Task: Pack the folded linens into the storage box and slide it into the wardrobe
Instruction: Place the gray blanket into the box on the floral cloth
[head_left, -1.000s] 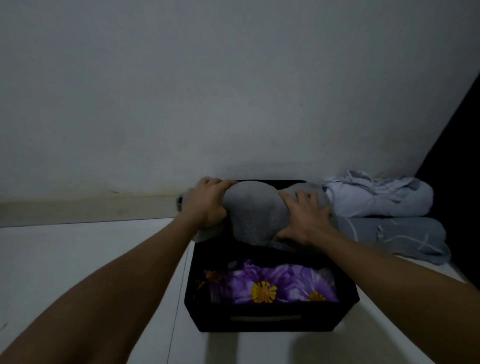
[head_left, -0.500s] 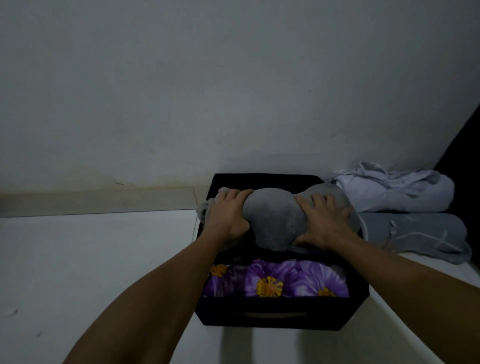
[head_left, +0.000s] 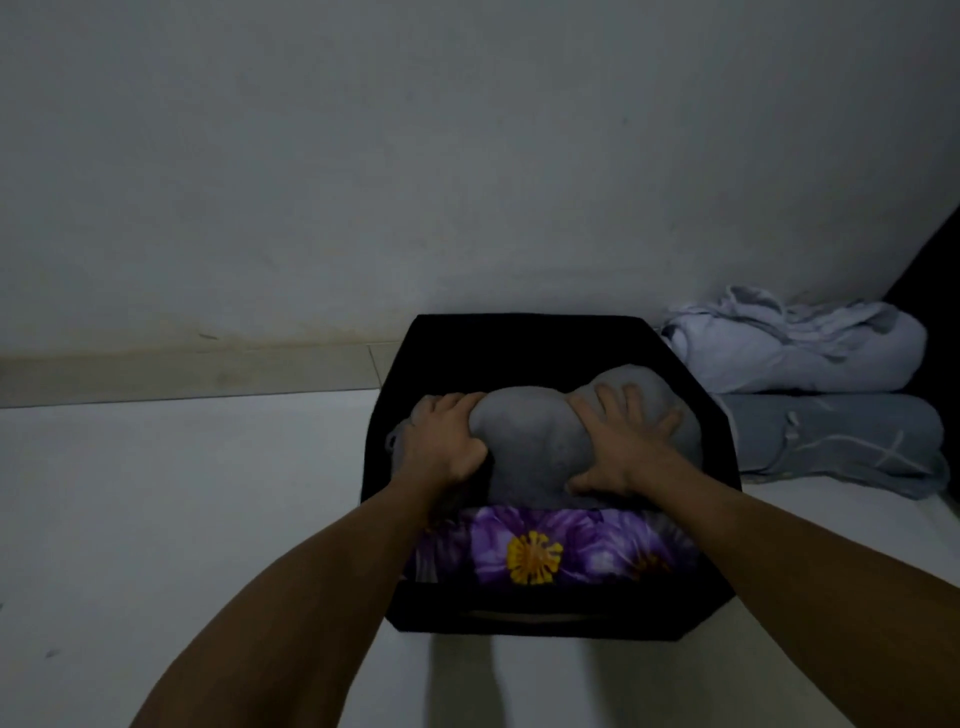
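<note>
Both hands are pressing a soft grey folded blanket (head_left: 535, 447) inside the black fabric storage box (head_left: 519, 338): left hand (head_left: 441, 441) gripping its nine o'clock edge, right hand (head_left: 618, 447) lying flat, fingers spread wide

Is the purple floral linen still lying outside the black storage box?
No, the purple floral linen lies inside the black storage box, at its near side in front of the grey bundle.

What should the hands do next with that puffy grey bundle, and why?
Probably press it down: both the left hand and right hand lie on the grey bundle, which bulges up in the black box behind the purple flowered linen.
</note>
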